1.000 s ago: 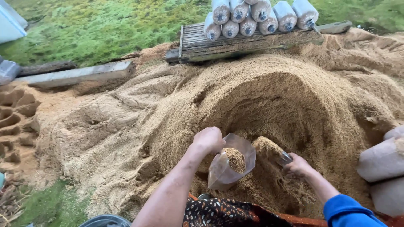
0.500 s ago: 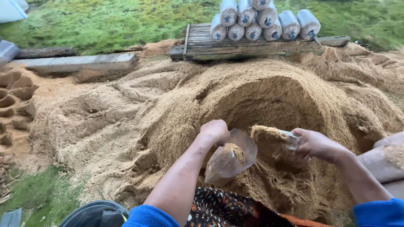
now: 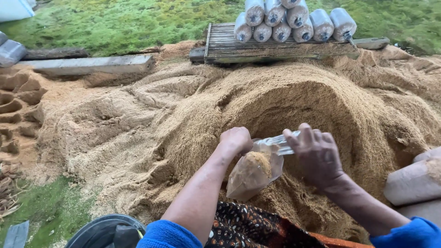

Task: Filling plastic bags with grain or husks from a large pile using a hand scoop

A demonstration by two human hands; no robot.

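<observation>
Sawdust [image 3: 258, 160] in clear plastic bag [image 3: 251, 177]

Outdoor farm work yard: large sawdust heap [image 3: 275, 119] on grass [image 3: 138, 23], filled cylindrical bags [image 3: 294, 20] stacked on wooden pallet [image 3: 229, 46].

We see a clear plastic bag [image 3: 253, 177], partly filled with tan sawdust, hanging tilted with its mouth upward before the sawdust heap [image 3: 285, 96]. A clear plastic scoop [image 3: 281, 142] lies at the bag's mouth, roughly level.
</observation>
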